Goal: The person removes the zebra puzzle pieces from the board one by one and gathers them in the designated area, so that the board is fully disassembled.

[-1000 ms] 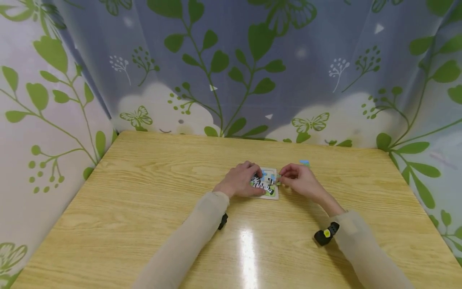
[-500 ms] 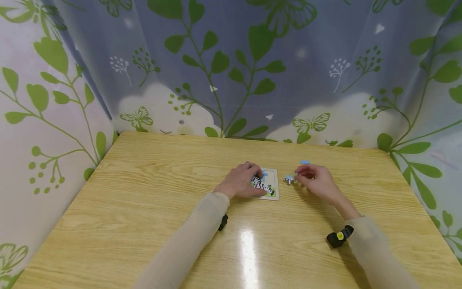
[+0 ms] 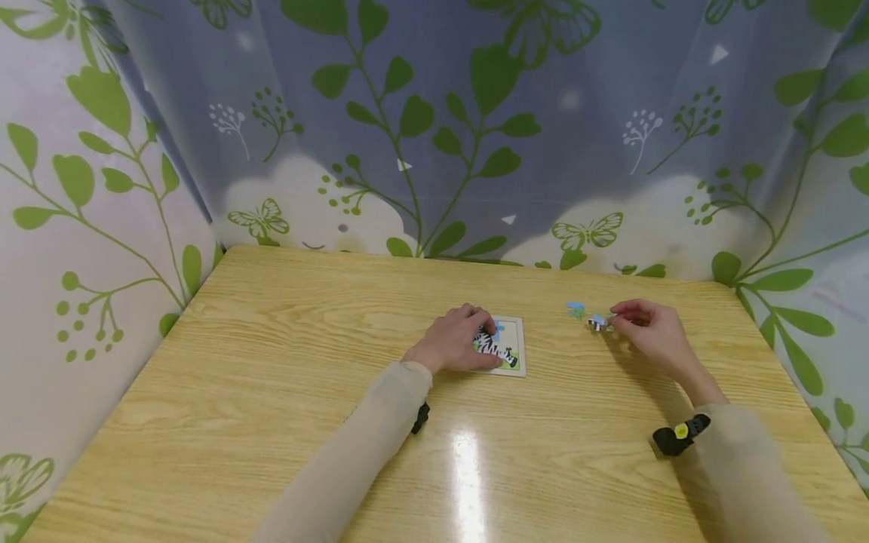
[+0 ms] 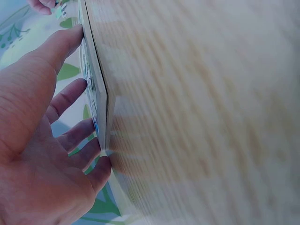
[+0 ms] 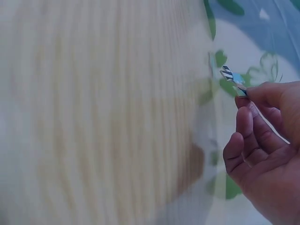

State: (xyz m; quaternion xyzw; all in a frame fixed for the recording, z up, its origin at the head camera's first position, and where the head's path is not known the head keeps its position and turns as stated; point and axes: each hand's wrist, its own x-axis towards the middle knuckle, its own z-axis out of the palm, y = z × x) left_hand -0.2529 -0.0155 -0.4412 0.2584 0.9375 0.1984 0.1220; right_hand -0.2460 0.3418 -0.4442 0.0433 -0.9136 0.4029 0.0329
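Note:
A small square zebra jigsaw puzzle in a pale frame [image 3: 520, 351] lies on the wooden table. My left hand [image 3: 455, 337] rests over its left side, covering that part. In the left wrist view, the fingertips of my left hand [image 4: 40, 126] touch the face and edge of the puzzle board [image 4: 104, 101], fingers only gently bent. Off to the right, my right hand [image 3: 653, 333] pinches a puzzle piece [image 3: 596, 323] between thumb and index finger. The right wrist view shows black-and-white stripes and light blue on this puzzle piece [image 5: 228, 73], held above the table.
Another blue and green puzzle piece [image 3: 575, 309] lies on the table [image 3: 326, 332] beyond the held one. A patterned curtain [image 3: 434, 136] with leaves and butterflies stands along the back and both sides.
My right hand has moved right, carrying the puzzle piece from the board's right edge out toward the loose piece. The gap in the puzzle shows bare board. My left hand has stayed in place.

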